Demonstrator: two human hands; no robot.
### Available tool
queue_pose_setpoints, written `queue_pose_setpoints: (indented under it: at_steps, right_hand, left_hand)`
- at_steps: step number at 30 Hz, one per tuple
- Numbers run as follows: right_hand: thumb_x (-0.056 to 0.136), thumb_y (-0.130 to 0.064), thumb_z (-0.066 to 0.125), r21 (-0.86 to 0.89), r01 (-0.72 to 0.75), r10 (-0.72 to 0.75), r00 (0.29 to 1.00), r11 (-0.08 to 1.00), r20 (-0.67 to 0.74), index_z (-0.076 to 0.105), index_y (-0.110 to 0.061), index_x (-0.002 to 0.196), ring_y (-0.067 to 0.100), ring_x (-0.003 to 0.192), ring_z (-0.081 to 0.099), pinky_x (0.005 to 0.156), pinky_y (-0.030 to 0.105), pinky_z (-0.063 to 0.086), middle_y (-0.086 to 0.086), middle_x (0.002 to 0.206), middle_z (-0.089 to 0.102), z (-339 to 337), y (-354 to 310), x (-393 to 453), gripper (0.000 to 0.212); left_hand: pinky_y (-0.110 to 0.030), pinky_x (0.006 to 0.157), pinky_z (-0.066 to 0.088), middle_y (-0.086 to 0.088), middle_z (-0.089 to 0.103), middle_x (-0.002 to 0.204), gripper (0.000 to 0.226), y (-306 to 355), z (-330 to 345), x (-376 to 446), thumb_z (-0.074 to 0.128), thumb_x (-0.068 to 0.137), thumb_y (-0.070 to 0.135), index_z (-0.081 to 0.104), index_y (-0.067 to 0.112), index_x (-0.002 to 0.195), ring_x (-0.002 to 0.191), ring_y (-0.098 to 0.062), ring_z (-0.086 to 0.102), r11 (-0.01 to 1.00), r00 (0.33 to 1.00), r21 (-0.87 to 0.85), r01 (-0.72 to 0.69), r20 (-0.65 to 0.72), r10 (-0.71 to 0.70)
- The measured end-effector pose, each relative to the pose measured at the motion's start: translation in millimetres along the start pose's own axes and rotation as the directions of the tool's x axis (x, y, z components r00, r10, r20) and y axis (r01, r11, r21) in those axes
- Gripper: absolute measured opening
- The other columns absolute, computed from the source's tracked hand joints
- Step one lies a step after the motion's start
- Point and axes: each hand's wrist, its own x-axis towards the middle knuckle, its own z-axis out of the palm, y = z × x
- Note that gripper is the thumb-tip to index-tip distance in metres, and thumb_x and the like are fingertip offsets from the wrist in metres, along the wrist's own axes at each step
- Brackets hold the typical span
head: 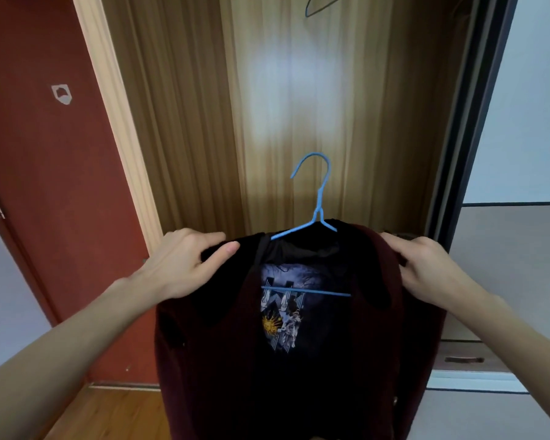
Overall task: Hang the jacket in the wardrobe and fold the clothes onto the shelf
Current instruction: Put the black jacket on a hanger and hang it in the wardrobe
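low centre, the dark red jacket (378,344) hangs soft and limp on a blue wire hanger (318,217), a printed black t-shirt (283,312) under it. the left hand (185,265) pinches one shoulder and the right hand (426,268) clutches the other. it looks light, floppy, likely to slip off thin wire; hold shoulders or hook. behind, the open wardrobe (299,90), another hanger (318,4) at top.
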Motion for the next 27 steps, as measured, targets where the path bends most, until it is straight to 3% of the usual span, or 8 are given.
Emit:
queue_pose_setpoints:
  at_steps: [6, 10, 13, 16, 18, 21, 24, 27]
  right_hand:
    - [0.109, -0.044, 0.040, 0.024, 0.109, -0.108, 0.993, 0.994, -0.053, 0.060, -0.025, 0.120, 0.017, 0.047, 0.049, 0.045, 0.029, 0.040, -0.008, 0.057, 0.047, -28.0, 2.7, -5.1, 0.030]
    - [0.110, -0.048, 0.035, -0.018, 0.136, -0.137, 0.991, 0.991, -0.015, 0.060, -0.023, 0.122, 0.020, 0.042, 0.053, 0.041, 0.032, 0.043, 0.001, 0.055, 0.057, -36.1, 1.7, -16.4, 0.037]
    - [0.109, -0.051, 0.040, 0.054, 0.119, -0.120, 0.993, 0.991, 0.005, 0.060, -0.026, 0.121, 0.018, 0.049, 0.063, 0.045, 0.031, 0.049, -0.001, 0.064, 0.066, -28.0, -9.2, -25.6, 0.034]
    - [0.103, -0.019, 0.060, 0.259, -0.051, 0.077, 0.993, 0.964, -0.091, 0.068, -0.023, 0.112, 0.004, 0.063, 0.066, 0.056, 0.025, 0.050, -0.011, 0.078, 0.070, -18.0, -20.1, -30.6, 0.013]
    - [0.096, 0.002, 0.061, 0.342, -0.140, 0.194, 0.972, 0.929, -0.129, 0.069, -0.020, 0.098, -0.007, 0.068, 0.059, 0.059, 0.014, 0.044, -0.016, 0.076, 0.068, -18.2, -25.3, -34.2, 0.023]
    - [0.096, 0.015, 0.059, 0.415, -0.256, 0.334, 0.934, 0.873, -0.125, 0.071, -0.014, 0.096, -0.007, 0.069, 0.055, 0.061, 0.011, 0.042, -0.001, 0.075, 0.069, -23.4, -29.3, -38.1, 0.031]
    - [0.094, 0.000, 0.062, 0.461, -0.240, 0.344, 0.926, 0.854, -0.155, 0.070, -0.025, 0.098, -0.009, 0.068, 0.057, 0.062, 0.006, 0.042, -0.006, 0.074, 0.071, -29.9, -36.1, -35.5, 0.027]
    - [0.092, -0.002, 0.065, 0.425, -0.263, 0.328, 0.941, 0.866, -0.087, 0.072, -0.008, 0.089, -0.001, 0.067, 0.053, 0.059, 0.012, 0.040, 0.010, 0.070, 0.066, -37.0, -31.2, -30.3, 0.009]
  left_hand:
    - [-0.032, 0.048, 0.037, 0.004, 0.041, 0.047, 0.065, 3.4, -23.8, 28.1, 0.027, 0.109, 0.059, 0.041, 0.018, 0.060, 0.042, -0.016, 0.041, 0.970, 0.977, 0.111, -0.214, 0.002, 0.215]
    - [-0.029, 0.050, 0.041, 0.005, 0.054, 0.047, 0.072, 3.3, -32.6, 44.7, 0.026, 0.109, 0.058, 0.066, 0.018, 0.065, 0.042, -0.014, 0.050, 0.970, 0.977, 0.116, -0.212, 0.023, 0.211]
    - [-0.024, 0.052, 0.031, 0.006, 0.037, 0.043, 0.065, 7.8, -23.6, 64.6, 0.038, 0.108, 0.053, 0.047, 0.015, 0.055, 0.041, -0.016, 0.040, 0.992, 0.988, 0.054, -0.112, -0.101, 0.117]
    - [-0.032, 0.075, 0.042, 0.002, 0.055, 0.070, 0.049, 5.2, -2.9, 90.8, 0.043, 0.107, 0.047, 0.061, 0.014, 0.074, 0.076, -0.016, 0.052, 0.997, 1.000, -0.078, -0.011, -0.015, 0.010]
    - [-0.031, 0.091, 0.041, -0.004, 0.066, 0.097, 0.033, 3.6, -2.5, 96.9, 0.046, 0.109, 0.037, 0.071, 0.018, 0.100, 0.098, -0.017, 0.056, 0.956, 0.985, -0.254, 0.146, 0.124, -0.117]
    - [-0.028, 0.083, 0.046, 0.002, 0.068, 0.085, 0.045, 20.5, -13.8, 74.9, 0.041, 0.112, 0.037, 0.069, 0.007, 0.094, 0.082, -0.007, 0.059, 0.816, 0.962, -0.517, 0.257, 0.217, -0.165]
    - [-0.038, 0.076, 0.048, 0.012, 0.061, 0.084, 0.047, 36.1, -7.7, 45.2, 0.034, 0.105, 0.061, 0.053, 0.019, 0.096, 0.081, -0.011, 0.061, 0.970, 0.992, -0.243, 0.025, 0.125, 0.005]
    - [-0.039, 0.058, 0.045, 0.009, 0.053, 0.066, 0.047, 36.0, -1.6, 36.2, 0.031, 0.099, 0.071, 0.044, 0.026, 0.096, 0.071, -0.023, 0.064, 0.992, 0.998, 0.106, -0.065, -0.002, 0.066]
